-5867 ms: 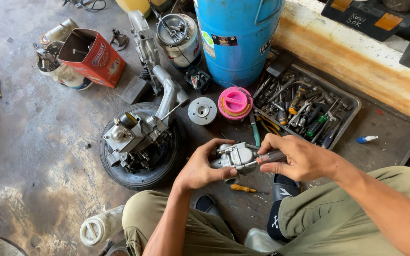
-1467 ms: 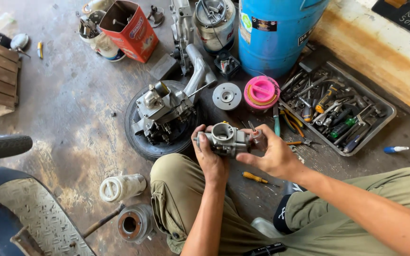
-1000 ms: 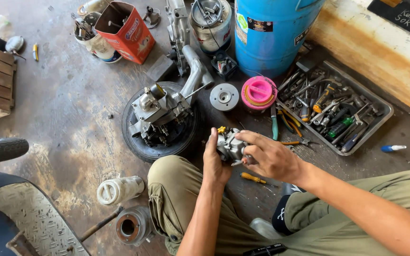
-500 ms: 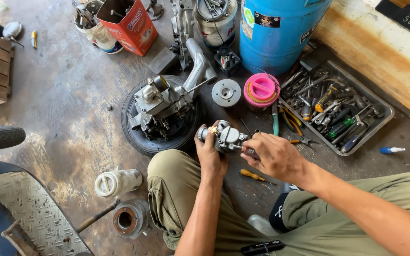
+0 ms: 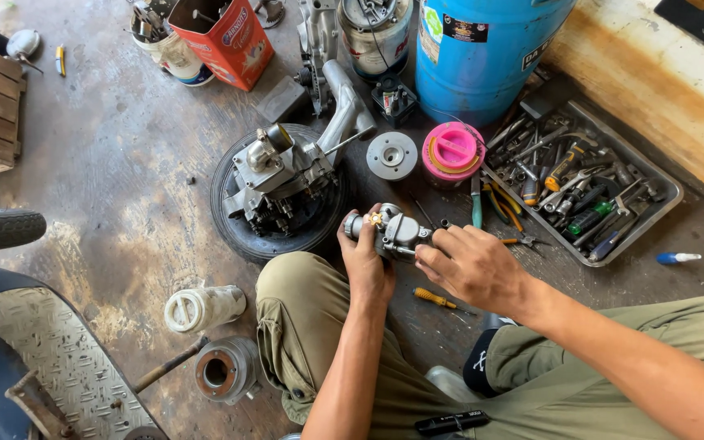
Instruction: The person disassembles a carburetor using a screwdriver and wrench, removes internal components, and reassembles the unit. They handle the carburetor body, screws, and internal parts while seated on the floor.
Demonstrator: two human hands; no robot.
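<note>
Two hands: left hand (image 5: 366,259) and right hand (image 5: 470,265) both grip carburetor (image 5: 391,231).
Carburetor: small, grey metal, brass fitting.
Floor (image 5: 116,163): stained concrete.

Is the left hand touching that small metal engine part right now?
Touching. The head view shows the left hand wrapped around the near end of the small metal engine part, with the right hand gripping its other side.

Soft, even daylight fills the scene, bright with no harsh shadows. The blue barrel (image 5: 482,49) carries a pale sheen, and the concrete floor (image 5: 124,163) shines faintly where it is worn. Everything reads sharp at the centre; straight lines bow slightly toward the edges.
</note>
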